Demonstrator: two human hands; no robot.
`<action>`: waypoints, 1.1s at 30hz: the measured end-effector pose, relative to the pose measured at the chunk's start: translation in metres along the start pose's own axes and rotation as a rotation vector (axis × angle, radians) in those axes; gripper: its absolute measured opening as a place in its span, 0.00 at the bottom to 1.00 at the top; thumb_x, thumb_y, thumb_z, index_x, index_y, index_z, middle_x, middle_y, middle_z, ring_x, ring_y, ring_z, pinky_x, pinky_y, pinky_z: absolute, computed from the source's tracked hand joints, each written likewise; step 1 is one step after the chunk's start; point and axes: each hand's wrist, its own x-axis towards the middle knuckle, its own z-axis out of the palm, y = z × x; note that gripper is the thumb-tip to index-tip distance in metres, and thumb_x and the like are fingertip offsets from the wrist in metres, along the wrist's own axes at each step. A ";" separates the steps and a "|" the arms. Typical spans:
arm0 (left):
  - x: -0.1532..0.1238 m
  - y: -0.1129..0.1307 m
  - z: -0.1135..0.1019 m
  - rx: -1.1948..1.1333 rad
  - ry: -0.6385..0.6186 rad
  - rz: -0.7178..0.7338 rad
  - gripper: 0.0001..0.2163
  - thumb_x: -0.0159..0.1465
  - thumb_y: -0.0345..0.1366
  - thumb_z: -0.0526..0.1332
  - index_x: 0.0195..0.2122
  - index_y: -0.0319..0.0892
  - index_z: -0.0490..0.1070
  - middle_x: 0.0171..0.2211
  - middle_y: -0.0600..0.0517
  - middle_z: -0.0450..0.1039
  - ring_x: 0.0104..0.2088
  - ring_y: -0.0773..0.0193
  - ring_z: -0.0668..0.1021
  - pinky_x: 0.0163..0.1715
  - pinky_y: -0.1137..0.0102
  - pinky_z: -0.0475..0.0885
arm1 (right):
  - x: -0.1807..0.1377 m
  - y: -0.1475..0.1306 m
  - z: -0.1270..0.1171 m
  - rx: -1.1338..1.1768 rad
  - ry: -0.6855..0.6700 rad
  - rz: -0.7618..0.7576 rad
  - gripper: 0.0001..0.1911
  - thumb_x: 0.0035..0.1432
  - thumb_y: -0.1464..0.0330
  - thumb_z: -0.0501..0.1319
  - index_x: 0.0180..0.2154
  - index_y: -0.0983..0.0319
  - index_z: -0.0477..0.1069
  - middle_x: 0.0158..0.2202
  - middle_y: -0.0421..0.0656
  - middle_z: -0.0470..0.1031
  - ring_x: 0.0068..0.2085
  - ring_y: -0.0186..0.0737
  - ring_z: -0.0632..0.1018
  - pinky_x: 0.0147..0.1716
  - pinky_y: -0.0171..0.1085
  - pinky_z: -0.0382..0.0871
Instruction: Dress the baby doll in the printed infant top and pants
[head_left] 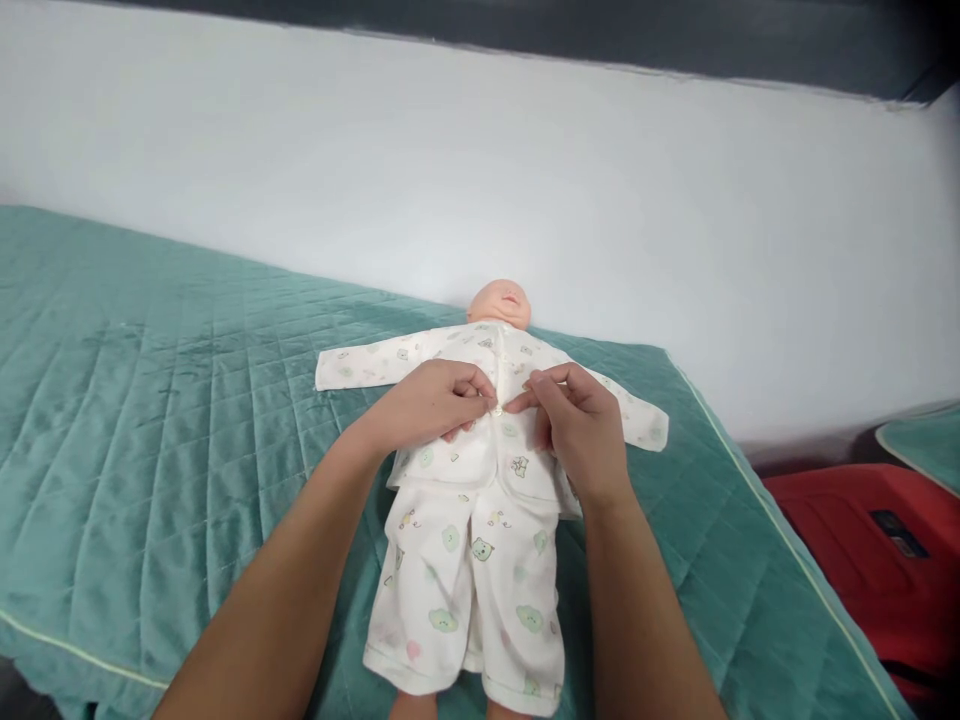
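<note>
A baby doll [501, 302] lies on its back on a teal quilted bed cover [165, 400], head toward the wall. It wears a white printed shirt [375, 362] and matching white trousers [465, 590]. My left hand [435, 402] pinches the left edge of the shirt front at mid-chest. My right hand [574, 420] pinches the right edge, fingertips meeting the left hand's at a small button on the placket. Both hands are closed on the fabric.
A white wall [525, 170] rises directly behind the doll. A red object [862, 560] sits on the floor to the right of the bed. Another teal padded edge [922, 445] shows at far right.
</note>
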 end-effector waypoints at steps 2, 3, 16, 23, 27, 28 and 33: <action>0.000 0.000 0.000 0.001 -0.005 -0.004 0.05 0.59 0.35 0.59 0.31 0.41 0.73 0.19 0.58 0.67 0.19 0.73 0.68 0.20 0.78 0.62 | -0.001 0.000 0.001 -0.023 0.020 -0.006 0.13 0.60 0.59 0.62 0.29 0.60 0.67 0.27 0.40 0.80 0.14 0.27 0.65 0.15 0.30 0.57; 0.001 -0.001 0.000 0.000 -0.011 -0.005 0.05 0.59 0.35 0.59 0.31 0.42 0.73 0.20 0.58 0.67 0.19 0.73 0.68 0.20 0.78 0.62 | -0.001 0.000 0.002 -0.036 0.037 -0.012 0.13 0.61 0.59 0.61 0.29 0.60 0.67 0.26 0.39 0.80 0.14 0.27 0.65 0.15 0.30 0.57; 0.000 -0.004 0.000 -0.015 -0.039 0.019 0.07 0.61 0.39 0.60 0.32 0.42 0.75 0.20 0.57 0.65 0.20 0.72 0.68 0.21 0.76 0.63 | 0.000 0.001 0.002 -0.056 0.072 0.026 0.14 0.59 0.56 0.62 0.29 0.59 0.69 0.24 0.39 0.79 0.14 0.28 0.63 0.15 0.31 0.57; 0.002 -0.004 -0.001 -0.018 -0.046 0.022 0.08 0.61 0.40 0.60 0.34 0.42 0.76 0.21 0.57 0.66 0.20 0.72 0.68 0.21 0.76 0.63 | -0.001 -0.007 -0.005 -0.079 0.010 0.110 0.13 0.59 0.57 0.62 0.29 0.59 0.69 0.27 0.40 0.81 0.15 0.28 0.62 0.15 0.31 0.56; 0.001 -0.003 -0.001 -0.012 -0.041 0.031 0.09 0.61 0.40 0.60 0.34 0.42 0.77 0.21 0.57 0.66 0.20 0.72 0.68 0.21 0.76 0.63 | -0.002 -0.009 -0.012 -0.035 -0.091 0.160 0.13 0.59 0.58 0.62 0.29 0.60 0.70 0.30 0.42 0.82 0.15 0.26 0.60 0.15 0.31 0.55; 0.001 -0.003 -0.001 -0.011 -0.039 0.031 0.09 0.61 0.40 0.60 0.34 0.42 0.77 0.21 0.57 0.66 0.20 0.72 0.68 0.21 0.76 0.64 | -0.003 -0.009 -0.013 -0.008 -0.113 0.165 0.14 0.59 0.57 0.62 0.29 0.60 0.70 0.31 0.42 0.82 0.15 0.26 0.60 0.15 0.31 0.55; 0.000 -0.003 -0.002 -0.010 -0.048 0.024 0.09 0.61 0.40 0.60 0.36 0.42 0.78 0.21 0.56 0.67 0.20 0.72 0.69 0.21 0.76 0.64 | -0.001 -0.001 -0.016 0.156 -0.162 0.167 0.14 0.58 0.57 0.63 0.30 0.61 0.71 0.33 0.45 0.83 0.15 0.27 0.61 0.15 0.32 0.52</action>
